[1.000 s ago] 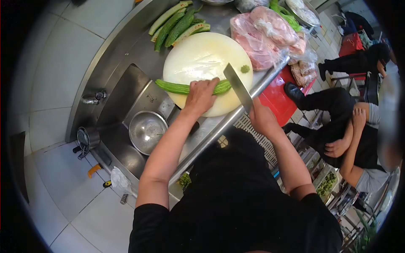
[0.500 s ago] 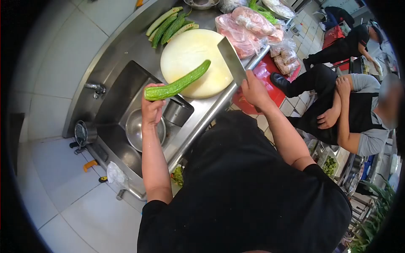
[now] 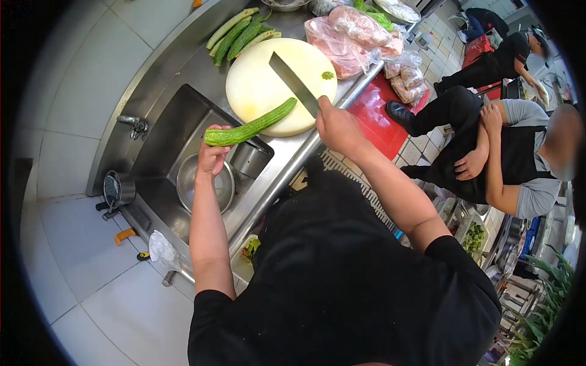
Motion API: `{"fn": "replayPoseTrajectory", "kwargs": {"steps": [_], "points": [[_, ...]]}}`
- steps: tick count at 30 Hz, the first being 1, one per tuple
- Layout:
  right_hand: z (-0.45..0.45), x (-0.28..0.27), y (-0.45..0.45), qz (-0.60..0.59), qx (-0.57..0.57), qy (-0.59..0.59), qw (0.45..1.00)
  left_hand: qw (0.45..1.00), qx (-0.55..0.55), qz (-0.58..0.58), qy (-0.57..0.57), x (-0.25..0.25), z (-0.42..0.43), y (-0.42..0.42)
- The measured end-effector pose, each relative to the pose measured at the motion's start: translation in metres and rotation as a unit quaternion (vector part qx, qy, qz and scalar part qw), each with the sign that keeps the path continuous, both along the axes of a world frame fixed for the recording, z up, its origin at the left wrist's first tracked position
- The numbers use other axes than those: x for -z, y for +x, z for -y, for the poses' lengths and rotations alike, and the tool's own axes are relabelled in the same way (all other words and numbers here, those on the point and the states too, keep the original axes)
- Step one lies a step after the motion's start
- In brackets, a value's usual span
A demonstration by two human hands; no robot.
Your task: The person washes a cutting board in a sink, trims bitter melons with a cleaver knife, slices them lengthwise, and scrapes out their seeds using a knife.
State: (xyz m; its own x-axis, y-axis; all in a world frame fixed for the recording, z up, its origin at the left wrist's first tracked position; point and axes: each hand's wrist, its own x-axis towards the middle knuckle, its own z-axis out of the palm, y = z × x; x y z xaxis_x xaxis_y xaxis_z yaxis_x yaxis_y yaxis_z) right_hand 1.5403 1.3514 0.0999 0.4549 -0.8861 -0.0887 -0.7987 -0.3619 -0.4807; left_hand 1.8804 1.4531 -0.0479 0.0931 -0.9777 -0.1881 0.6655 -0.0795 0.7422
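My left hand (image 3: pixel 212 158) is closed around one end of a long green cucumber (image 3: pixel 251 128), held tilted with its far end over the near part of the round cutting board (image 3: pixel 249 76). In my right hand (image 3: pixel 339 127) is the handle of a cleaver (image 3: pixel 293 83). Its broad blade points away from me across the board, just beyond the cucumber's tip and apart from it. A small green piece (image 3: pixel 328 75) lies on the board's right side. Behind the board, several more cucumbers (image 3: pixel 235 40) rest on the steel counter, some showing pale cut faces.
Left of the board is a steel sink (image 3: pixel 160 146) with a metal bowl (image 3: pixel 204 183), a dark container (image 3: pixel 252 157) and a tap (image 3: pixel 133 124). Bagged meat (image 3: pixel 342 39) sits at the back right. A person (image 3: pixel 494 146) with crossed arms is on the right; another works beyond.
My right hand has brought the cleaver leftward over the board, turning its blade. The small green piece now shows on the board. The cucumber stays in my left hand, nearly unmoved.
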Motion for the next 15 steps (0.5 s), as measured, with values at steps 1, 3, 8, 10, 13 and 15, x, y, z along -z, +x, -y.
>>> {"fn": "replayPoseTrajectory", "kwargs": {"steps": [1,3,8,10,13,15], "points": [[0.002,0.004,0.001,0.002,0.004,0.003,1.000,1.000,0.002,0.001,0.002,-0.003,0.001,-0.001],[0.004,0.019,0.001,-0.025,-0.018,0.022,0.999,1.000,0.011,0.008,0.007,-0.002,0.001,0.001],[0.012,0.056,-0.009,-0.080,-0.017,0.077,0.994,1.000,-0.008,-0.015,-0.008,0.003,-0.001,-0.004],[0.004,0.052,-0.016,-0.080,-0.014,0.097,0.992,0.997,-0.040,-0.042,-0.043,0.015,-0.012,-0.003],[-0.002,0.043,-0.034,-0.045,0.015,0.109,0.993,0.992,-0.095,-0.071,-0.049,0.010,-0.017,-0.008],[-0.002,0.041,-0.050,0.030,0.060,0.081,0.994,0.983,-0.153,-0.086,-0.063,-0.005,-0.002,-0.012]]}}
